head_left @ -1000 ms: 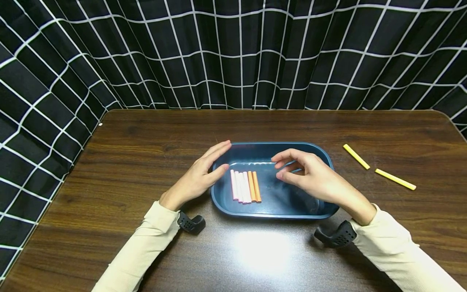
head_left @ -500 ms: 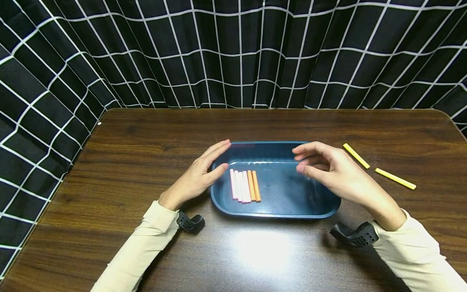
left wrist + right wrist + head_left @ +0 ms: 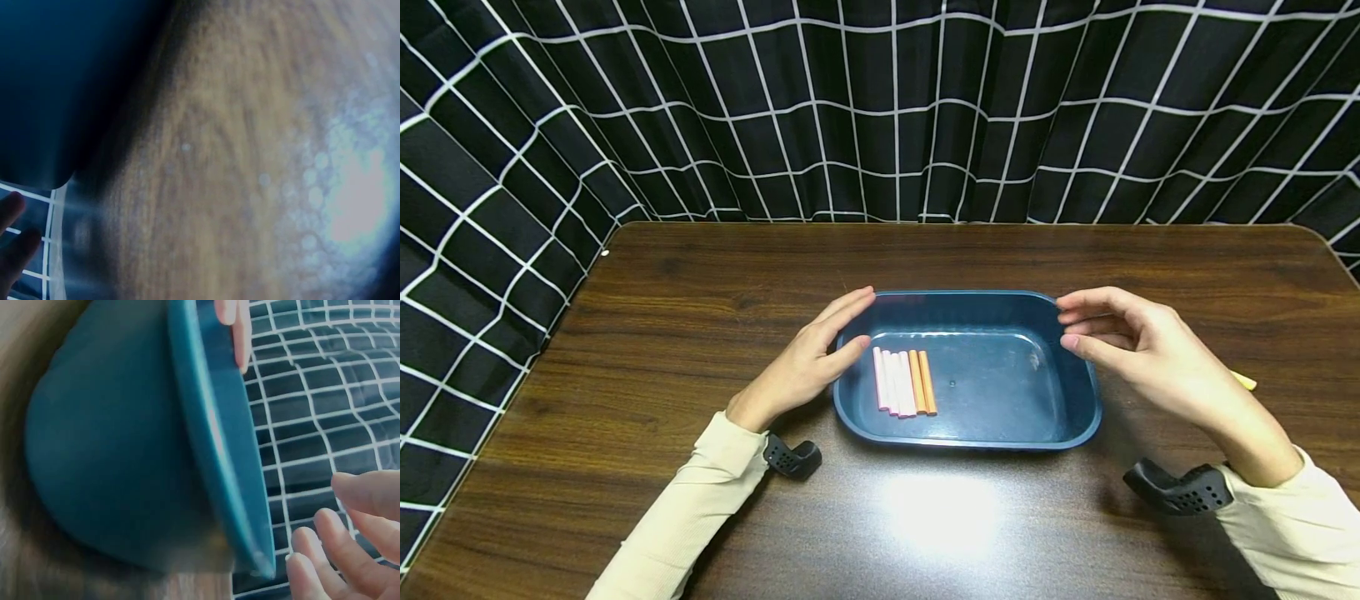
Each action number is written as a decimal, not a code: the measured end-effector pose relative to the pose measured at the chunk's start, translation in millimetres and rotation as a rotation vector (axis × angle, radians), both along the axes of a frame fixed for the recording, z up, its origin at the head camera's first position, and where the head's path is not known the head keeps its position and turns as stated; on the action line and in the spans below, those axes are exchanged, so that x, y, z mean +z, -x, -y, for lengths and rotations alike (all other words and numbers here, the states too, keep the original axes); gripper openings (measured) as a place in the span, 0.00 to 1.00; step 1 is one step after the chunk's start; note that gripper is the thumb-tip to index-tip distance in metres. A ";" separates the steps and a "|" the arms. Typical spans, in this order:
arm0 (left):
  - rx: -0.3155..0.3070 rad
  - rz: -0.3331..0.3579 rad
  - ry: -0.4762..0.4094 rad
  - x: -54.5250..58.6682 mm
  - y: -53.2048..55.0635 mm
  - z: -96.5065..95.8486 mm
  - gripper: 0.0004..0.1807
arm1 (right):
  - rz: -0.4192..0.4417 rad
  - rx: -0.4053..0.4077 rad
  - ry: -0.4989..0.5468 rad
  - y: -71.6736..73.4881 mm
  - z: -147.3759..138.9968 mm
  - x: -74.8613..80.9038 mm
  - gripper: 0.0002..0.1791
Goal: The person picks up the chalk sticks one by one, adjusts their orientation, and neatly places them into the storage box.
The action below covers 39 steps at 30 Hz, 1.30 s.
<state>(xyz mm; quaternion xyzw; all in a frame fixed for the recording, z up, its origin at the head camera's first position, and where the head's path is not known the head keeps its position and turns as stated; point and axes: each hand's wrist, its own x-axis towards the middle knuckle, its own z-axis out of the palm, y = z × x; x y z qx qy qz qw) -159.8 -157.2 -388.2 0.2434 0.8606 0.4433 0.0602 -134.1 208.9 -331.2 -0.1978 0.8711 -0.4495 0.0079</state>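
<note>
A blue oblong plastic tub [image 3: 1000,392] stands on the table. On its floor lie several pale pink sticks that look like chalk [image 3: 895,383], side by side with two orange ones [image 3: 922,383]. My left hand [image 3: 805,362] rests at the tub's left rim, fingers extended and thumb over the edge. At the right rim is my right hand [image 3: 1142,342], its fingers loosely bent with nothing between them; the right wrist view shows its fingers [image 3: 350,550] apart beside the tub's wall [image 3: 119,444]. The tip of a yellow stick [image 3: 1244,381] shows past this hand, which hides the rest.
The brown wood-grain table [image 3: 715,275] has a bright light reflection near the front. Behind it and along the left hangs a black curtain [image 3: 865,92] with a white grid. Black straps [image 3: 1180,487] sit at both wrists.
My right hand has moved right from above the tub's inside to its right rim, and now covers most of the yellow sticks. My left hand has stayed in place.
</note>
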 end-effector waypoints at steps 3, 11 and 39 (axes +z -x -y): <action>-0.002 -0.003 0.004 0.3 -0.1 0.8 0.31 | -0.005 -0.016 0.010 -1.5 -7.2 -3.2 0.19; -0.003 -0.005 0.008 0.4 -0.1 2.0 0.31 | -0.004 -0.087 -0.035 -6.4 -31.7 -9.2 0.19; 0.009 -0.021 0.099 2.0 -0.7 2.3 0.34 | 0.000 -0.334 -0.353 3.9 -113.4 -25.2 0.23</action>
